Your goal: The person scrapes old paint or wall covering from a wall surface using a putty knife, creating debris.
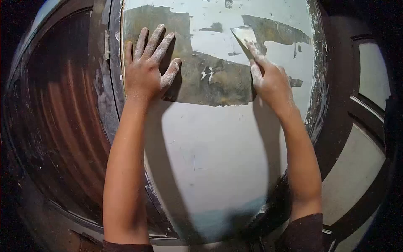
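Note:
My left hand (147, 71) lies with fingers spread on the upper left of a pale panel (210, 147), over a bare grey-brown patch. White dust covers its fingertips. My right hand (270, 80) grips a scraper (244, 34) with a flat, whitish blade, the index finger stretched along it. The blade touches the panel near the border between white coating and a bare patch (218, 84). Ragged white edges surround the bare patches, and another one (277, 31) lies to the right of the blade. The scraper's handle is hidden in my right hand.
A dark frame (317, 84) with white smears borders the panel on the right. At the left are a metal hinge (107, 44) and a dark door section with reddish-brown folds (71, 117). Light panes (354, 176) in dark framing stand at the far right.

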Tool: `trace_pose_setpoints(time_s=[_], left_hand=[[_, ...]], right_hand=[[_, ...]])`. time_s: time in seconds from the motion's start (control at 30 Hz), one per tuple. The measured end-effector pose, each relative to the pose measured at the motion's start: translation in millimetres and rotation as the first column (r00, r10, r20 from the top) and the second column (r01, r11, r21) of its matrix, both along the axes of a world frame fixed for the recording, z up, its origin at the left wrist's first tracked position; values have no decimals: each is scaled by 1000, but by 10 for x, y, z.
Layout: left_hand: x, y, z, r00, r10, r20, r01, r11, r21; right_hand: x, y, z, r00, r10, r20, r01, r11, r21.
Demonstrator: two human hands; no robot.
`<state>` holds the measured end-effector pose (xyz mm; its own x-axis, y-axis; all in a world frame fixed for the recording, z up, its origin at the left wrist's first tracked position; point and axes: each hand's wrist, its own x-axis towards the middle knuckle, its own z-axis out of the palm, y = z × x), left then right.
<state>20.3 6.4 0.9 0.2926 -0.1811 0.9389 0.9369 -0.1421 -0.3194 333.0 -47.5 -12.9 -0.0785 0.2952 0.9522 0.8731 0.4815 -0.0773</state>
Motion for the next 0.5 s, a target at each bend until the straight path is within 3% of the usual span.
trace_pose_setpoints(time_s=[0.03, 0.07, 0.1, 0.17, 0.27, 0.3, 0.37, 0.4, 0.43, 0.47, 0.5], left_hand=[[-5, 3, -2, 1000, -2, 3, 2, 1000, -1], [-5, 9, -6, 1000, -18, 3, 18, 1000, 0], [3, 6, -8, 999, -34, 5, 34, 999, 2], [27, -48, -17, 1000, -11, 14, 11, 1000, -13], [28, 11, -11, 1000, 7, 23, -7, 1000, 1], [9, 27, -5, 1000, -2, 15, 2, 1000, 5], [-1, 28, 7, 1000, -8, 7, 8, 1000, 14], [6, 7, 3, 1000, -2, 13, 2, 1000, 3], [10, -13, -3, 1000, 3, 21, -3, 1000, -7], [13, -34, -14, 1000, 0, 22, 1, 1000, -22], [16, -26, -12, 1000, -3, 23, 3, 1000, -21]], right_hand=[[-25, -38, -71, 1000, 12, -23, -13, 999, -30], [18, 43, -287, 996, 93, 12, -94, 994, 58], [18, 9, -505, 1000, 27, 12, -27, 999, -24], [31, 16, -818, 995, 98, 9, -98, 995, -34], [-45, 66, -573, 1000, 12, 29, -13, 1000, 19], [-66, 102, -342, 999, 14, 41, -19, 993, 119], [-175, -55, 140, 1000, 29, -1, -29, 1000, 6], [-177, 2, 262, 1000, 2, 13, -2, 1000, 31], [-193, 16, 330, 999, -26, 25, 25, 998, 57], [-204, -22, 293, 995, -100, 25, 102, 992, -72], [-237, -24, 115, 994, -103, 26, 104, 992, -72]])
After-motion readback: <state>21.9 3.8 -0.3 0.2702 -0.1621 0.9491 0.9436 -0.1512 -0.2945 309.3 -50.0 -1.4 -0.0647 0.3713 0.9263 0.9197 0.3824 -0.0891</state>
